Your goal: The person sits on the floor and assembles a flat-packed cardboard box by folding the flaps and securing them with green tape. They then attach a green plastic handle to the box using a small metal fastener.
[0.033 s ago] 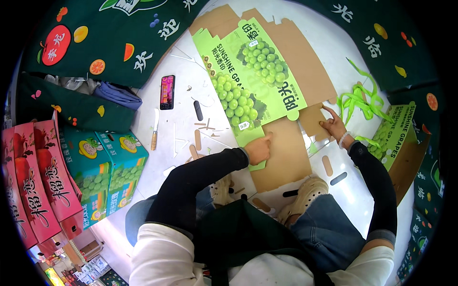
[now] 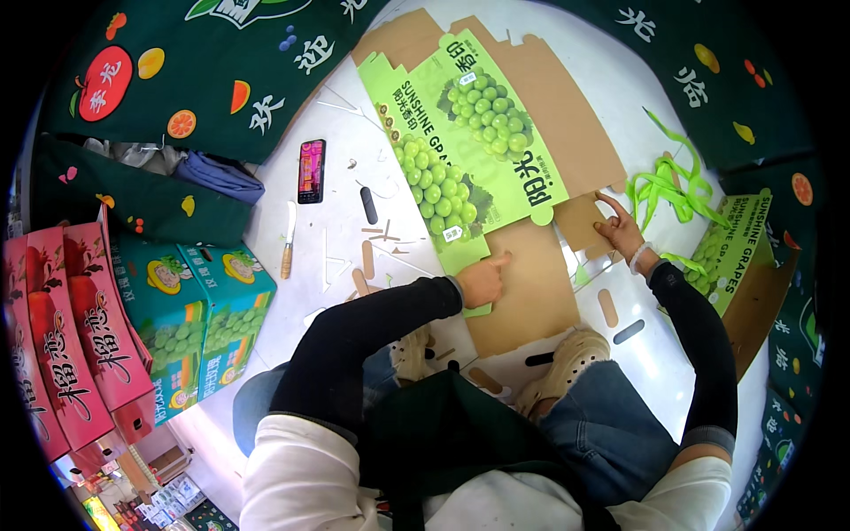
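A flattened cardboard box [image 2: 527,296] lies on the floor before me, its light-green printed panel [image 2: 416,111] showing grape pictures and its other parts plain brown. My left hand [image 2: 481,283] rests on the near brown panel, beside the green edge. Its index finger is stretched out; the other fingers are curled and partly hidden. My right hand [image 2: 622,234] is at a small brown side flap [image 2: 577,223], with index finger and thumb apart and touching the cardboard. The remaining right fingers are partly hidden.
Left lie a knife [image 2: 289,239], a phone [image 2: 311,171] and cardboard scraps [image 2: 367,258]. Green ribbon [image 2: 664,190] is heaped at right, by another green grape box [image 2: 730,243]. Pink boxes [image 2: 93,327] and teal boxes [image 2: 212,310] stand left. Dark green printed cloth [image 2: 204,80] hangs around.
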`<state>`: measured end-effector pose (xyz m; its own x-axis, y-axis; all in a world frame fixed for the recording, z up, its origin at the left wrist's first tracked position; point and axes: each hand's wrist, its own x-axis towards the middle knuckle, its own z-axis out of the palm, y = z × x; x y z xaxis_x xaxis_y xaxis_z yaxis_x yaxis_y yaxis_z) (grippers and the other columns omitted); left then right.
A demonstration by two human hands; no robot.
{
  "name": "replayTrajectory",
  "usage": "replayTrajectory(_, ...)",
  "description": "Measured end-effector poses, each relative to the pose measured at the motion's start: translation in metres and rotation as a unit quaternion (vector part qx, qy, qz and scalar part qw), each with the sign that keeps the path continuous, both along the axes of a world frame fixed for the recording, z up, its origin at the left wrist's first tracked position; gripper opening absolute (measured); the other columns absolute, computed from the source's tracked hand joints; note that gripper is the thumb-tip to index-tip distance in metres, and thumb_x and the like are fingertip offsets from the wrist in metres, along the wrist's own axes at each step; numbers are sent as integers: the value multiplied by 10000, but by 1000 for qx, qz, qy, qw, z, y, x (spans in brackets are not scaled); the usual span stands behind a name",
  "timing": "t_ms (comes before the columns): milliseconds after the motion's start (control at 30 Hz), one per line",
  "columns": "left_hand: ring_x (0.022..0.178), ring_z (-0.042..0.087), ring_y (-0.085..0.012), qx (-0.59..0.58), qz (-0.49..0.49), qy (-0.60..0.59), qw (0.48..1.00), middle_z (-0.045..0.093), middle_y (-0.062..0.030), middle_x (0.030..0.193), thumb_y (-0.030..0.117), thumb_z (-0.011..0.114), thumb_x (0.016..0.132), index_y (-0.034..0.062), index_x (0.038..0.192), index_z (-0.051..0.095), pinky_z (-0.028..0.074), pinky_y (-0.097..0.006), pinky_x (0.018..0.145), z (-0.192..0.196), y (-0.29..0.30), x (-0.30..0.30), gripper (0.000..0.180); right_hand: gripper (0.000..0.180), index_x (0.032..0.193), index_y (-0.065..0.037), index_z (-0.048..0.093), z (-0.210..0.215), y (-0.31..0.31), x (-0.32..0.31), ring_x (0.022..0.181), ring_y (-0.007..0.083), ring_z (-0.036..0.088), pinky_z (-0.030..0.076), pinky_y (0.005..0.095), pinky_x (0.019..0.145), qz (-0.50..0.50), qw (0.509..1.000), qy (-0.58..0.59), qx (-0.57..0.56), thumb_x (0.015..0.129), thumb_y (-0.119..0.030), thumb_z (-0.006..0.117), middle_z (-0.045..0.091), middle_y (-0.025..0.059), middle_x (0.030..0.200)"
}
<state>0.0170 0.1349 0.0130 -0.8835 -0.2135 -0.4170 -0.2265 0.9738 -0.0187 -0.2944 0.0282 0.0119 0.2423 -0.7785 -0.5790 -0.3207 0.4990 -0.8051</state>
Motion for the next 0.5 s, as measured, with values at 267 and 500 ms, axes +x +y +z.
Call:
replayTrajectory(267,576,587,-187,4,14,179,984,577,-16,567,227,561,689,166,538,603,420,-364,655,1,-3,-6,168,245,1099,-52,636,29,7,-8,889,141,582,460,251,808,-34,987,-13,-156,898,-13,502,630,76,969)
replayTrajectory(500,626,589,-189,53,35,104,993,556,-30,644,233,556,695,122,610,603,430,-329,567,4,7,-8,147,210,1074,-24,636,34,22,-10,772,138,546,432,259,681,48,964,62,-253,894,-50,531,608,98,908)
